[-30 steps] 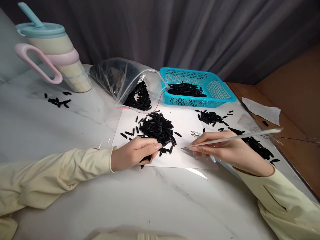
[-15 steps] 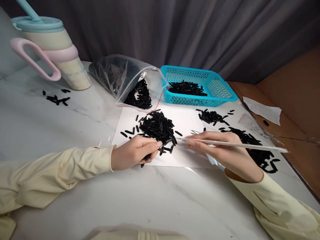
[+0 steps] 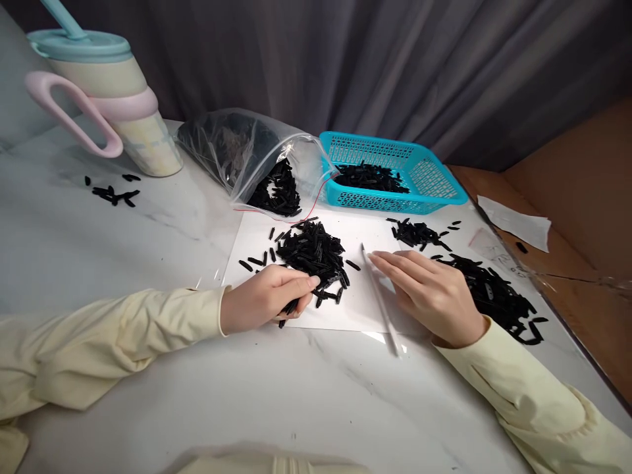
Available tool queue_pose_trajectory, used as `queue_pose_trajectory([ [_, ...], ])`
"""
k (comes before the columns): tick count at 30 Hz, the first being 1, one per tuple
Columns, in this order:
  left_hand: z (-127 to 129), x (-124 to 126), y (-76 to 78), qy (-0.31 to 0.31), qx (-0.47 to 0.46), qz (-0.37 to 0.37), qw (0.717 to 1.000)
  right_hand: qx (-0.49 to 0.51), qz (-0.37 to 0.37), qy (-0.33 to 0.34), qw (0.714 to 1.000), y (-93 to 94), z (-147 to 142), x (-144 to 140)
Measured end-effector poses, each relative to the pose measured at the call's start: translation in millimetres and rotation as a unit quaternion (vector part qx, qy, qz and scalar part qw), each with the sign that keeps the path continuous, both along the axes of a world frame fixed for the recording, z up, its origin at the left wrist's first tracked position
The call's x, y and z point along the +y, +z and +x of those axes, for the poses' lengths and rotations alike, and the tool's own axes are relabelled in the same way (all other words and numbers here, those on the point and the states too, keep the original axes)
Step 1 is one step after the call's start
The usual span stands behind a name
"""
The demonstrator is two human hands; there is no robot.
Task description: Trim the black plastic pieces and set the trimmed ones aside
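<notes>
My left hand is closed at the near left edge of a heap of small black strips on white paper. Its thumb presses against the forefinger, and a black strip shows beneath the curled fingers. On the paper's right side lies a thin white stick with a dark pointed tip, slanting toward me. My right hand rests just right of it, fingers stretched out together, fingertips close to its upper part. Whether they touch the stick is unclear; the thumb is hidden.
A clear zip bag spills black strips behind the heap. Beside it stands a blue basket holding more. Other strips lie at right, with a smaller group at left by a lidded tumbler.
The white stick, held level in my right hand before, now lies slanted on the paper. My right hand has turned palm-down, its fingers straighter. My left hand has stayed in place.
</notes>
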State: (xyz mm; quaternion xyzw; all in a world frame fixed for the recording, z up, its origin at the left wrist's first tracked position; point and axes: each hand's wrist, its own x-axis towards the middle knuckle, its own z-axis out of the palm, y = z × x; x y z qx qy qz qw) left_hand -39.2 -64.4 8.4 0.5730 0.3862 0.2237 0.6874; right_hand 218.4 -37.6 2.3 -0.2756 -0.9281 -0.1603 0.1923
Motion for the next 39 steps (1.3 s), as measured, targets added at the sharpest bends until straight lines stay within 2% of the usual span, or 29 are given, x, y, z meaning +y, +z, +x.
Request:
queue_pose_trajectory([
  [3, 0, 0, 0.4, 0.004, -0.001, -0.009, 1.000, 0.109, -0.116, 0.006, 0.987, 0.1, -19, -14],
  [6, 0, 0, 0.7, 0.005, 0.001, -0.009, 1.000, 0.132, -0.186, 0.017, 0.973, -1.6, -42, -25],
  [11, -1, 0, 0.7, -0.003, 0.011, 0.001, 1.000, 0.129, -0.161, 0.051, 0.977, -6.2, -61, -29],
  [18, 0, 0, 2.5, -0.010, 0.012, 0.003, 1.000, 0.111, -0.137, 0.077, 0.981, -8.1, -59, -27],
  [39, 0, 0, 4.7, -0.032, 0.034, 0.033, 0.998, 0.103, -0.124, 0.086, 0.983, -8.7, -59, -27],
])
